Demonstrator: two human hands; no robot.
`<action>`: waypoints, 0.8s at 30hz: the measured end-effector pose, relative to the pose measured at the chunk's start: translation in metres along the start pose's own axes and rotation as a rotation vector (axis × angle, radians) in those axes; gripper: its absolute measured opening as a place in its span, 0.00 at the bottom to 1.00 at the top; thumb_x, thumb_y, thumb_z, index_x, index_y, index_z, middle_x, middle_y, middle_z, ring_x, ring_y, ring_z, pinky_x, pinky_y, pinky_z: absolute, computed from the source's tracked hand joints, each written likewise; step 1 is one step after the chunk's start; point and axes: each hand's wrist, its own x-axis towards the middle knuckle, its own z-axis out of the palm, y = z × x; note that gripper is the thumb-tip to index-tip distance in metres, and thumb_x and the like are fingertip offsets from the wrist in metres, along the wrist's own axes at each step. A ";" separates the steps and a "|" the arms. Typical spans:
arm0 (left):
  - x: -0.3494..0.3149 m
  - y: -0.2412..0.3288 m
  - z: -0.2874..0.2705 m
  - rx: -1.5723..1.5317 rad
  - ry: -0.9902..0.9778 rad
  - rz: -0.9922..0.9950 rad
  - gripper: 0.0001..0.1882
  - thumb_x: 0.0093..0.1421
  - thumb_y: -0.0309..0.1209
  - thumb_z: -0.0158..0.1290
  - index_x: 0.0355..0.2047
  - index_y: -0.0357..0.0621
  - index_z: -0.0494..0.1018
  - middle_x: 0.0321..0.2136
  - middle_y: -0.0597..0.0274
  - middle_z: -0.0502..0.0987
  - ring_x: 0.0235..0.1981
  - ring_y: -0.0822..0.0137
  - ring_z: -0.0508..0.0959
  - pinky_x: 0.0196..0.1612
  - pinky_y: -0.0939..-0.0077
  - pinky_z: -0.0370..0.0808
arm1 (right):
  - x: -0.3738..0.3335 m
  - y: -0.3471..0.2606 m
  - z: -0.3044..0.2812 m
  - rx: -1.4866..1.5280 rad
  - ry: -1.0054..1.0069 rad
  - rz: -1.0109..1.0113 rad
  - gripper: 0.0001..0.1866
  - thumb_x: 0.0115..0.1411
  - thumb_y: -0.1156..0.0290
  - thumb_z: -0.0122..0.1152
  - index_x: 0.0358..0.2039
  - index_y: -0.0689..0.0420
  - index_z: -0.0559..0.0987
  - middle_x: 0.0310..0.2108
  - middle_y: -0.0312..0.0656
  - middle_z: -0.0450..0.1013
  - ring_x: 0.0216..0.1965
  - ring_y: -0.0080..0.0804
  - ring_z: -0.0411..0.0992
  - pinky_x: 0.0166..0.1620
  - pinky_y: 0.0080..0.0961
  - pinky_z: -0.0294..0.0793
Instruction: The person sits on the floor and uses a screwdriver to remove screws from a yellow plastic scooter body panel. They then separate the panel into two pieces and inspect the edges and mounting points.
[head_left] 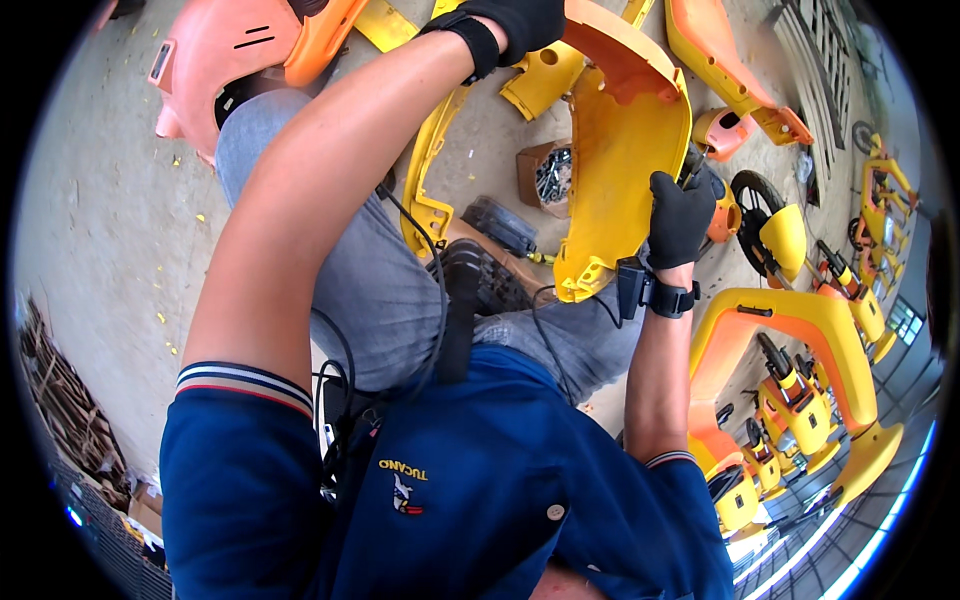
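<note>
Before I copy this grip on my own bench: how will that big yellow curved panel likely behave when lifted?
The yellow panel is probably stiff yet light, a thin moulded shell. The left hand grips its top edge and the right hand its side, suggesting it is awkward and may swing. The surface looks glossy, perhaps slippery; both hands wear gloves.

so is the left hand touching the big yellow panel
Touching: the head view shows the gloved left hand gripping the top edge of the yellow panel.

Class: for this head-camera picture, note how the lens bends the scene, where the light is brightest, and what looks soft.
Head view: fisheye, with a black rim and the floor curving; brightest glare at lower right; the yellow panel and both gloved hands, left and right, are fairly sharp; parts near the right rim look soft.
</note>
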 end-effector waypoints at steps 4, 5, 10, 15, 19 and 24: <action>-0.001 0.003 -0.008 -0.052 -0.019 -0.082 0.21 0.50 0.20 0.56 0.47 0.36 0.73 0.40 0.39 0.79 0.44 0.45 0.79 0.47 0.60 0.75 | 0.003 -0.004 0.003 0.039 -0.023 -0.004 0.21 0.50 0.79 0.53 0.47 0.66 0.76 0.37 0.39 0.77 0.35 0.23 0.73 0.41 0.21 0.73; -0.008 0.018 -0.020 -0.083 -0.054 -0.104 0.23 0.48 0.21 0.59 0.47 0.36 0.73 0.40 0.39 0.79 0.44 0.45 0.79 0.47 0.60 0.75 | 0.004 -0.002 0.003 0.038 -0.018 0.011 0.21 0.50 0.79 0.53 0.47 0.66 0.76 0.36 0.39 0.77 0.35 0.23 0.73 0.40 0.21 0.73; -0.009 0.017 -0.002 -0.039 -0.023 -0.063 0.30 0.42 0.22 0.66 0.48 0.37 0.72 0.40 0.40 0.78 0.44 0.44 0.78 0.46 0.59 0.75 | 0.005 0.001 -0.002 0.101 0.001 0.074 0.21 0.51 0.79 0.54 0.47 0.66 0.76 0.36 0.38 0.77 0.34 0.22 0.73 0.39 0.20 0.72; -0.009 0.009 0.008 0.029 -0.006 -0.032 0.26 0.47 0.26 0.64 0.48 0.39 0.72 0.40 0.41 0.77 0.44 0.45 0.78 0.46 0.58 0.75 | 0.011 0.004 -0.002 0.148 0.000 0.102 0.21 0.51 0.79 0.55 0.48 0.66 0.76 0.37 0.38 0.77 0.35 0.22 0.73 0.39 0.20 0.72; -0.016 0.005 0.021 0.009 0.040 -0.091 0.21 0.53 0.30 0.58 0.48 0.40 0.71 0.40 0.41 0.76 0.43 0.44 0.77 0.46 0.57 0.75 | 0.015 0.002 -0.007 0.211 -0.045 0.173 0.22 0.50 0.79 0.56 0.48 0.66 0.75 0.37 0.38 0.77 0.35 0.23 0.73 0.40 0.20 0.72; -0.019 0.008 0.020 -0.070 0.061 -0.122 0.18 0.55 0.27 0.52 0.48 0.41 0.73 0.41 0.41 0.77 0.44 0.44 0.77 0.47 0.57 0.74 | 0.010 -0.001 -0.006 0.090 -0.036 0.094 0.20 0.52 0.81 0.55 0.48 0.64 0.76 0.39 0.39 0.78 0.36 0.24 0.75 0.41 0.21 0.74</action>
